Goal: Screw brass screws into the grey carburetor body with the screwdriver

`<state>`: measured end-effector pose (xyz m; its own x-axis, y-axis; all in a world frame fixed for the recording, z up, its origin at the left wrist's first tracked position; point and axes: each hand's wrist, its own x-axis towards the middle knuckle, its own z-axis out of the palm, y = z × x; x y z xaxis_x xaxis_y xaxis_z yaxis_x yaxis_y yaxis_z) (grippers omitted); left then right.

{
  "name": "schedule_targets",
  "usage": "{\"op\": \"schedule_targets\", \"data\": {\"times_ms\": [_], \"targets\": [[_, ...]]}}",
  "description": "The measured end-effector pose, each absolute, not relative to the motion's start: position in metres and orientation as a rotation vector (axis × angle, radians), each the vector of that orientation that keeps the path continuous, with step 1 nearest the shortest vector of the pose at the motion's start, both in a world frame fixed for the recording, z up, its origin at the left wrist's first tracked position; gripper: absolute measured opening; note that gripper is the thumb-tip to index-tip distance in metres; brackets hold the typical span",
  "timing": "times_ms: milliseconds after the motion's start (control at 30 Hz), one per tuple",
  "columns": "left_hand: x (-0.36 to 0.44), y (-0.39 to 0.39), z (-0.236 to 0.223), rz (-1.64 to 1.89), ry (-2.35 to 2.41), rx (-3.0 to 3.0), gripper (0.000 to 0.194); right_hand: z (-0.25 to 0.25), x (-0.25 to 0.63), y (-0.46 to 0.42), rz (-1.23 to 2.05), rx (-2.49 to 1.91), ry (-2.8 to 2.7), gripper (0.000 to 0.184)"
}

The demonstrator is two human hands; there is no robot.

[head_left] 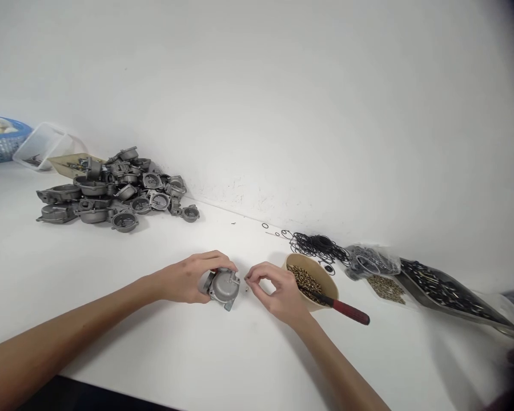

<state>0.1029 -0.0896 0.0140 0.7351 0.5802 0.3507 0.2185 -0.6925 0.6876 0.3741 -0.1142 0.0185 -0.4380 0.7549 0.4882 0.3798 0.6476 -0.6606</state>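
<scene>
My left hand is wrapped round a grey cast-metal carburetor bowl, its rounded bottom facing up. Close by on the right, my right hand pinches thumb and forefinger together, apart from the bowl. Whatever lies between those fingertips is too small to name. A tiny coppery speck shows just below them. Beside the right hand stands a cream tub of small brass-coloured screws. A screwdriver with a red and black handle leans out over the tub's rim.
Grey castings are heaped at the back left, near a yellow tray, a clear box and a blue basket. Black rubber rings, a plastic bag and a dark tray of small parts line the wall rightward.
</scene>
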Motion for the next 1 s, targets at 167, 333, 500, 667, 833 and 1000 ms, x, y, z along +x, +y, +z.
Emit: {"op": "schedule_targets", "data": {"times_ms": [167, 333, 500, 667, 833, 1000], "targets": [[0.105, -0.092, 0.013, 0.751, 0.574, 2.308, 0.061, 0.014, 0.363, -0.117, 0.699, -0.909, -1.856, 0.008], [0.104, -0.091, 0.017, 0.722, 0.57, 2.307, 0.071, 0.009, 0.36, -0.116, 0.734, -0.967, -1.793, 0.005], [0.102, -0.091, 0.016, 0.633, 0.654, 2.26, 0.081, 0.009, 0.357, -0.115, 0.721, -1.007, -1.757, 0.005], [0.103, -0.089, 0.009, 0.636, 0.692, 2.199, 0.076, 0.012, 0.359, -0.115, 0.681, -1.024, -1.813, 0.009], [0.108, -0.092, 0.014, 0.7, 0.67, 2.16, 0.069, 0.015, 0.361, -0.116, 0.615, -1.046, -1.943, 0.012], [0.111, -0.095, 0.017, 0.763, 0.663, 2.155, 0.063, 0.028, 0.372, -0.114, 0.514, -1.166, -2.085, 0.015]]}}
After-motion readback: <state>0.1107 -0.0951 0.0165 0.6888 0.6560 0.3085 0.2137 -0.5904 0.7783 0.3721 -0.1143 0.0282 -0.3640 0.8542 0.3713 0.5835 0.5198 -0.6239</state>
